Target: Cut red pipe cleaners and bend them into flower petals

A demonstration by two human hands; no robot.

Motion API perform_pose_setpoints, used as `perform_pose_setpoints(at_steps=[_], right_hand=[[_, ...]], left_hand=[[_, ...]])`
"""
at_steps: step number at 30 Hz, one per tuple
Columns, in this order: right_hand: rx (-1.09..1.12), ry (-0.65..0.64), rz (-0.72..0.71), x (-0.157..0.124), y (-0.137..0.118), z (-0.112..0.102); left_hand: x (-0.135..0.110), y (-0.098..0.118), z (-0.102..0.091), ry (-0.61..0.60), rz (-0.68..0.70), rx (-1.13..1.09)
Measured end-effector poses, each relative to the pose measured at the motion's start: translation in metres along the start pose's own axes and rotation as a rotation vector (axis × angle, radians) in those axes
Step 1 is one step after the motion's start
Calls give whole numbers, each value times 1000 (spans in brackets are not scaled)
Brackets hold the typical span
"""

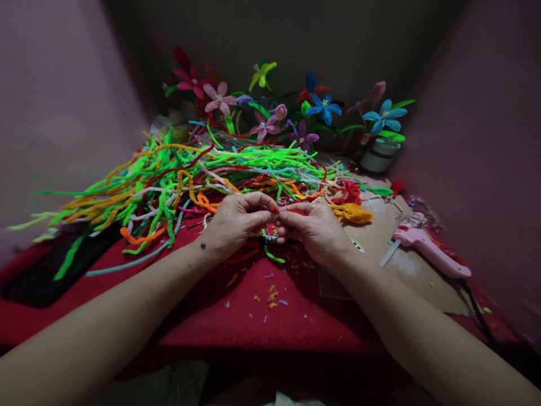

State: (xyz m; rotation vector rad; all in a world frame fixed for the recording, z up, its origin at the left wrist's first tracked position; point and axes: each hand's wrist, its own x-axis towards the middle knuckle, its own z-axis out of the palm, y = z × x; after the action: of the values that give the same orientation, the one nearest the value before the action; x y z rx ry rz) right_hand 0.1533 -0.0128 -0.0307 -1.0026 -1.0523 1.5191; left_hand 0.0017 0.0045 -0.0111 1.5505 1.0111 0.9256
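My left hand (242,219) and my right hand (316,226) meet over the near middle of the table, thumbs and fingertips pinched together. Between them is a red pipe cleaner (299,212), mostly covered by the fingers; its full shape is hidden. Just below the fingertips lie a small dark object (269,239), whose kind I cannot tell, and a short green pipe cleaner (274,257). Behind my hands spreads a large heap of pipe cleaners (253,159) in green, orange, red and pale colours. A bundle of orange-yellow pipe cleaners (353,213) rests beyond my right hand.
A pink glue gun (431,248) lies on cardboard (414,287) at the right, its cord running off the edge. Pipe-cleaner flowers (325,109) stand at the back near a jar (380,155). Fuzzy scraps (273,296) dot the red cloth (236,332). A black flat object (38,282) lies left.
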Motion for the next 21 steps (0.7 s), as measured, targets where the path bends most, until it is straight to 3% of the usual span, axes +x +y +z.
perform_pose_setpoints(at_steps=[8,13,15,17,21], right_hand=[[-140,48,-32,-4,-2,3],[-37,-34,81,-4,-5,-1],[-46,-42,58,-3,-7,-3],[-86,-19,10,-3,-8,-3],[-332,81,-151,-4,-8,-1]], left_hand=[[-1,-7,5,81,187,140],[1,-18,-4,-17,681,653],[2,-17,-6,-62,790,714],[3,-12,-8,-71,703,614],[3,2,-10,-88,137,265]])
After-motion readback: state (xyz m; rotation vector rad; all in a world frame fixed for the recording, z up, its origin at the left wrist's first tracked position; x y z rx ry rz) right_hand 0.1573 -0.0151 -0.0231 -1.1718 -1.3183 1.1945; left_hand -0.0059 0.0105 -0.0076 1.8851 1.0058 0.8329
